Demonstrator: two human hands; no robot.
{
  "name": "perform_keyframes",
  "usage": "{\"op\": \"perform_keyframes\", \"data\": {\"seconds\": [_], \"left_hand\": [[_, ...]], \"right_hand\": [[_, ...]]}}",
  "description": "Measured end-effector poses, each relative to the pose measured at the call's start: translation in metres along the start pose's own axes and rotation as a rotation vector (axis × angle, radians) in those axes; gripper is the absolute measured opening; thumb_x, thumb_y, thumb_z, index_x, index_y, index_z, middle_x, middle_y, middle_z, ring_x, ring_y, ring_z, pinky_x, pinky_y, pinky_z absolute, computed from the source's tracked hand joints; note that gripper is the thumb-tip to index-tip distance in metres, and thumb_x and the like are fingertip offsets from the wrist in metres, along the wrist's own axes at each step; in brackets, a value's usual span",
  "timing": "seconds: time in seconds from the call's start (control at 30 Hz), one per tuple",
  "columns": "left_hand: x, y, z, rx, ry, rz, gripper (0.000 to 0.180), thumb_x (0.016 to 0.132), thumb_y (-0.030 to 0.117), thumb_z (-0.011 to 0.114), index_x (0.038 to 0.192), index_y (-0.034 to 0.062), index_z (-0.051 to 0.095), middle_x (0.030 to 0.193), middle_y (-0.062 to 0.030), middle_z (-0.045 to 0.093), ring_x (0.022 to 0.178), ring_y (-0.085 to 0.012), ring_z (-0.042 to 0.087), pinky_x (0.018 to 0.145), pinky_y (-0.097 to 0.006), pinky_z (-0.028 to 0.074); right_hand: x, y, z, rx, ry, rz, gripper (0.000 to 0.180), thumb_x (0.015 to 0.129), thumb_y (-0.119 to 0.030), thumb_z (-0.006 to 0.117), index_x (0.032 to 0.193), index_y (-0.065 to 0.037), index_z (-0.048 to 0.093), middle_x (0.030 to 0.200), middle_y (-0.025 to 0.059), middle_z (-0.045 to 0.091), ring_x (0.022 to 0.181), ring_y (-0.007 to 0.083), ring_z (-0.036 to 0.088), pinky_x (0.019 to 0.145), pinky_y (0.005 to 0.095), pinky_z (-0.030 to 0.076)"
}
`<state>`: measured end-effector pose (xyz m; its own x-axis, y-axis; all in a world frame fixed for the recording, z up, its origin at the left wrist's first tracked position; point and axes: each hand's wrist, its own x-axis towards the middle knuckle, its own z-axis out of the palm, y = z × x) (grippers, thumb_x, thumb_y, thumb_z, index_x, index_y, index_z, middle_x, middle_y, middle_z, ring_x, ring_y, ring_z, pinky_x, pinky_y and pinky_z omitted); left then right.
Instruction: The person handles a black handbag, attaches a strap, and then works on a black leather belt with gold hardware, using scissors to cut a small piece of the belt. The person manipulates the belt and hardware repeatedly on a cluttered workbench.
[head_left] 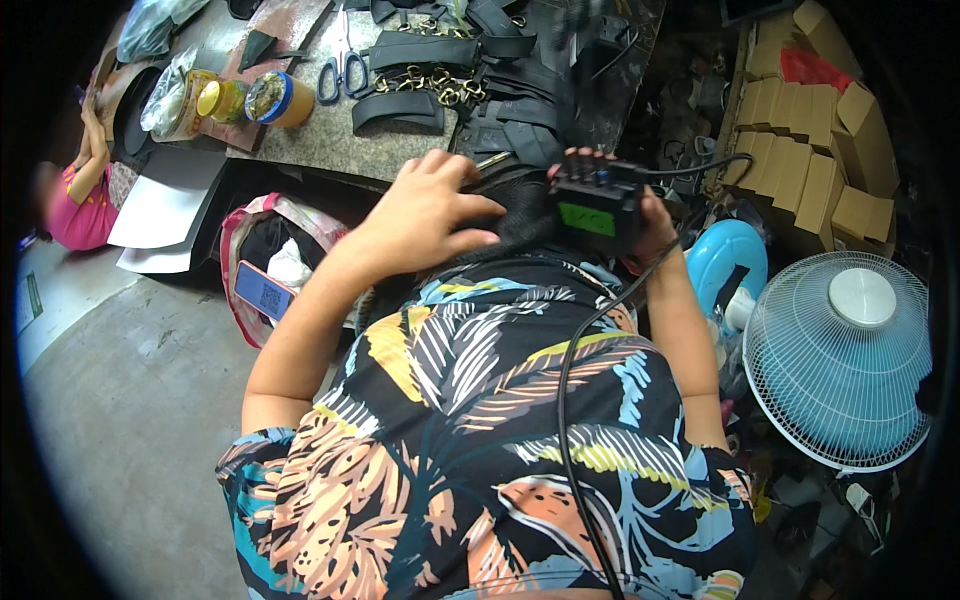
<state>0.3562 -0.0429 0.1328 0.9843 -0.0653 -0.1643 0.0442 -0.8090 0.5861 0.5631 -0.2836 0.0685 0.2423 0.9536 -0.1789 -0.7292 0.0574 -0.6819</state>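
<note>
My right hand grips a small black box-shaped device with a lit green display and a row of knobs or plugs along its top. One black cable runs from the device down over my patterned shirt, and another leaves its right side. My left hand is beside it with fingers apart and nothing in them, near a dark textured piece at the table's front edge. Whether the fingers touch that piece I cannot tell. A short metal rod-like thing lies just past the fingertips.
On the table are black straps with brass-coloured hooks, blue-handled scissors and jars. A bag with a phone hangs at left. A fan, a blue stool and cartons stand right. Another person is far left.
</note>
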Motion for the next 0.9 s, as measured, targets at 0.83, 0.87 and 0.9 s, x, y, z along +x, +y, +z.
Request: {"op": "perform_keyframes", "data": {"seconds": [0.83, 0.87, 0.9], "left_hand": [[0.025, -0.072, 0.019, -0.974, 0.111, -0.321, 0.045, 0.091, -0.006, 0.056, 0.134, 0.003, 0.064, 0.126, -0.0067, 0.068, 0.115, -0.0148, 0.062, 0.101, -0.028, 0.047], [0.028, -0.071, 0.018, -1.01, 0.127, -0.285, 0.045, 0.091, -0.006, 0.056, 0.135, 0.003, 0.064, 0.128, -0.0068, 0.068, 0.117, -0.015, 0.061, 0.102, -0.028, 0.047], [0.031, -0.069, 0.019, -1.044, 0.126, -0.276, 0.044, 0.091, -0.003, 0.057, 0.134, 0.0028, 0.065, 0.132, -0.0082, 0.066, 0.121, -0.0177, 0.06, 0.104, -0.029, 0.046]], "right_hand": [[0.063, 0.031, -0.002, -0.205, -0.151, 0.262, 0.086, 0.075, -0.04, 0.087, 0.142, -0.004, 0.047, 0.13, 0.0036, 0.061, 0.119, 0.012, 0.058, 0.106, 0.0273, 0.044], [0.062, 0.03, -0.004, -0.238, -0.143, 0.275, 0.084, 0.077, -0.04, 0.087, 0.142, -0.004, 0.047, 0.128, 0.0032, 0.061, 0.118, 0.0119, 0.058, 0.105, 0.0272, 0.044], [0.06, 0.029, -0.005, -0.272, -0.135, 0.287, 0.082, 0.078, -0.04, 0.086, 0.142, -0.005, 0.048, 0.126, 0.0029, 0.062, 0.117, 0.0118, 0.058, 0.105, 0.027, 0.044]]}}
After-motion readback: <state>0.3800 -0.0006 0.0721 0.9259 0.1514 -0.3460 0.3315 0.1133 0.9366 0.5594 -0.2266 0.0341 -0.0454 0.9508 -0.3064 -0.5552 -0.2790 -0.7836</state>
